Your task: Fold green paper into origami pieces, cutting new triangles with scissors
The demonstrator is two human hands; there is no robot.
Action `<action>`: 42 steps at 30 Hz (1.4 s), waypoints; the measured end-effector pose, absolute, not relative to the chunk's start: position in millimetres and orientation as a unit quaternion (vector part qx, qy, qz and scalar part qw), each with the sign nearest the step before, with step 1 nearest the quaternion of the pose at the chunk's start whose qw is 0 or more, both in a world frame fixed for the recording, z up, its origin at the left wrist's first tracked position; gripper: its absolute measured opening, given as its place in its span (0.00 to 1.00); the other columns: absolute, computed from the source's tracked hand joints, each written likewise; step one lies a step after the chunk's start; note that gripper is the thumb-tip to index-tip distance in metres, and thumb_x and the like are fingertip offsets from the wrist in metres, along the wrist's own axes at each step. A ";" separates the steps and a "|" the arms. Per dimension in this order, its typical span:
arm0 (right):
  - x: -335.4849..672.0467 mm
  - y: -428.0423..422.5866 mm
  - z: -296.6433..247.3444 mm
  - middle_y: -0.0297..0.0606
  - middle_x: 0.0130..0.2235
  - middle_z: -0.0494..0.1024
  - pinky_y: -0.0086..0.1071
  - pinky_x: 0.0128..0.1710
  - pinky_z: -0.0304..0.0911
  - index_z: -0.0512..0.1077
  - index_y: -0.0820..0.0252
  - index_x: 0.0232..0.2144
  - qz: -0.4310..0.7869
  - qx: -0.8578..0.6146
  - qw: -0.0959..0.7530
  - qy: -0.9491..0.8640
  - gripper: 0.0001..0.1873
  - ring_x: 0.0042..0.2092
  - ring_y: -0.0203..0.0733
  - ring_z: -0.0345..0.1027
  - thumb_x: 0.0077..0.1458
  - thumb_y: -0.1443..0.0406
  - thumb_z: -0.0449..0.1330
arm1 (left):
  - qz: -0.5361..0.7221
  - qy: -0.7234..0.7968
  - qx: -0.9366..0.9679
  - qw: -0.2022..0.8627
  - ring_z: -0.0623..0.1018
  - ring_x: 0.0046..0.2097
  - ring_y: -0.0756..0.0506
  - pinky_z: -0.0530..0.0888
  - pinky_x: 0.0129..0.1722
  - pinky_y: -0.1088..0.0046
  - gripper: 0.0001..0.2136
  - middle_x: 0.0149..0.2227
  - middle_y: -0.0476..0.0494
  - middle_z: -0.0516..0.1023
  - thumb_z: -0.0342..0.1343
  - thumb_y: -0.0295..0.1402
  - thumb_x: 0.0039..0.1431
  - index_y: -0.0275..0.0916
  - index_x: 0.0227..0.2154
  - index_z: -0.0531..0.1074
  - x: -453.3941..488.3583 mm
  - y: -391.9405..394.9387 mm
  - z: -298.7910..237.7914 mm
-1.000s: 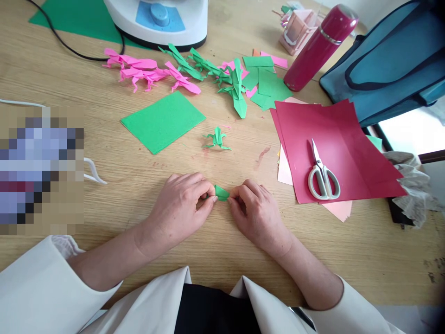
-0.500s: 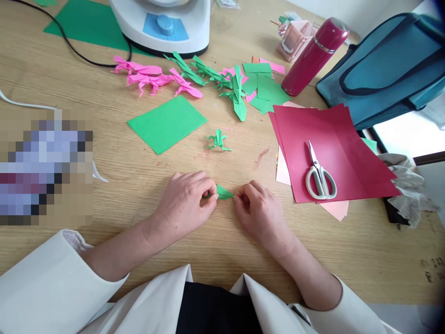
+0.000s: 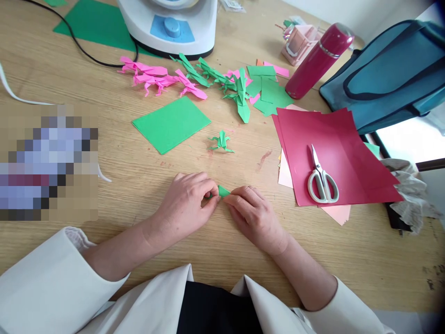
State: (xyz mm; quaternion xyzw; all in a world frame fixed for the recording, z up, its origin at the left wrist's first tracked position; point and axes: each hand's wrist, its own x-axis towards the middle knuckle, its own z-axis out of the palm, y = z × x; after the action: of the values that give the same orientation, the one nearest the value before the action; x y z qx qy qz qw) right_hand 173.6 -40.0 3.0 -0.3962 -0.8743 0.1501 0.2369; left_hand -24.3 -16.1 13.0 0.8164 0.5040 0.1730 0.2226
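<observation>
I am holding a small green paper (image 3: 223,190) in front of me, so I am calling it the middle of my clock, with twelve pointing away from me. My left hand (image 3: 189,198) is sitting between eight and nine, and its thumb and first finger are pinching the left end. My right hand (image 3: 256,216) is sitting near four, with its fingers bunched and their tips touching the right end; the thumb is mostly hiding, so I can't tell if they are gripping or just pressing. To be folding well, I am thinking, the left pinch should be staying firm while the right tips are pressing gently and evenly along the line. The paper is looking so little that a hard tug might be tearing it, I guess. The table (image 3: 222,246) is giving me a hard floor to press on. Wood is showing between my arms toward six, but my coat (image 3: 45,273) is hiding the near edge. A frog (image 3: 221,140) is standing near at twelve, so pushing far that way could be bumping it. A green card (image 3: 172,124) is lying at eleven. Red paper (image 3: 347,153) is spreading at two, and scissors (image 3: 323,184) are lying on it at three, points away from me, so my right elbow should be swinging low.
</observation>
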 end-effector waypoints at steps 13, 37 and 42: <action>174.4 -38.6 3.0 0.43 0.39 0.75 0.34 0.42 0.66 0.74 0.62 0.40 0.180 -0.409 0.261 -0.856 0.11 0.41 0.40 0.68 0.65 0.72 0.51 | 0.176 0.496 0.816 0.240 0.73 0.37 0.46 0.63 0.39 0.67 0.05 0.32 0.50 0.73 0.55 0.25 0.59 0.40 0.28 0.71 -26.9 -18.0 13.3; 174.8 -42.5 2.1 0.44 0.41 0.72 0.38 0.41 0.64 0.73 0.60 0.49 0.108 -0.395 0.159 -0.898 0.15 0.39 0.43 0.64 0.67 0.69 0.49 | 0.125 0.509 0.835 0.168 0.72 0.35 0.44 0.62 0.36 0.65 0.06 0.31 0.47 0.70 0.53 0.26 0.57 0.40 0.26 0.64 -22.5 -16.5 12.5; 174.0 -42.8 3.7 0.44 0.40 0.72 0.38 0.40 0.63 0.73 0.60 0.48 0.099 -0.386 0.157 -0.904 0.15 0.38 0.43 0.63 0.67 0.69 0.48 | 0.135 0.499 0.839 0.172 0.72 0.35 0.44 0.64 0.37 0.64 0.05 0.33 0.45 0.69 0.52 0.25 0.56 0.39 0.26 0.64 -25.1 -17.2 10.4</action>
State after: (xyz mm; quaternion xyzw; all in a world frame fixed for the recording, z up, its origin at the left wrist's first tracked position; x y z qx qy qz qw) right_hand 174.0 -42.8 3.7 -0.3856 -0.9038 0.0993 0.1568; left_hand -25.1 -17.2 10.4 0.8386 0.4989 0.1354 0.1718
